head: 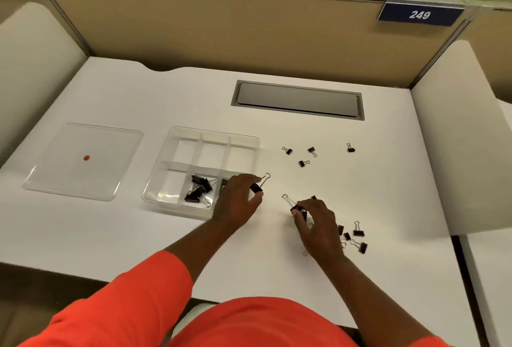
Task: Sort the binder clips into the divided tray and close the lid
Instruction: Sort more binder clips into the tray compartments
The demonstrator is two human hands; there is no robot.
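the left hand (238, 198) pinches a black binder clip (257, 187) between thumb and fingertips, just beside the right wall of the divided tray (177, 136), which sits left of the middle of the worktop (388, 180). it looks headed for the near compartments, where several sorted clips (198, 190) already lie. the right hand (318, 224) pinches another clip (295, 206) by its body, wire handles raised, over the near pile (358, 233) toward the worktop's right front, likely so both hands feed the tray in turn. four small clips (304, 163) lie scattered farther back, probably meant for a different compartment. the clear lid (83, 180) lies flat left of the tray, out of the way until sorting ends.
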